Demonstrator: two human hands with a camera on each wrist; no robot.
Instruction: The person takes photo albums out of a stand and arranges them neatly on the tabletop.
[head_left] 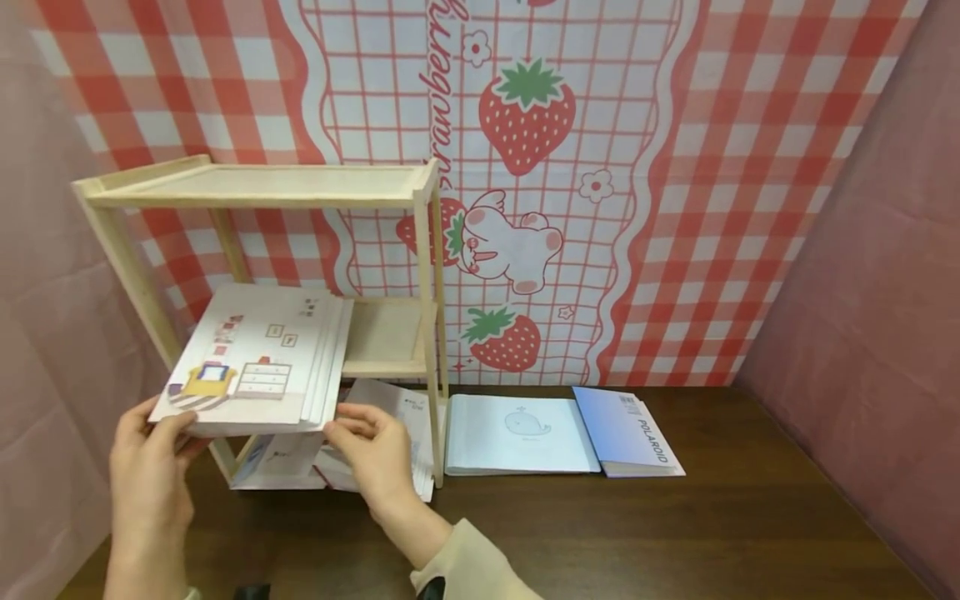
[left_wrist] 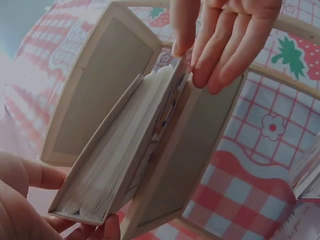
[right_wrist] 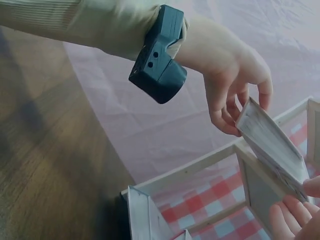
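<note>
A thick photo album with a pale cover, printed with a yellow armchair and a white dresser, lies tilted at the front of the middle shelf. My left hand grips its near left corner, thumb on the cover and fingers below. At the near right corner, my right hand pinches the edge between thumb and fingers. The left wrist view shows the album's many page edges slightly fanned between the covers. In the right wrist view the album spans from one hand to the other.
The light wooden rack has a top, middle and bottom shelf. More albums lie on the bottom shelf. Right of the rack, on the dark wooden table, are a pale blue whale album and a blue POLAROID album. A checked strawberry cloth hangs behind.
</note>
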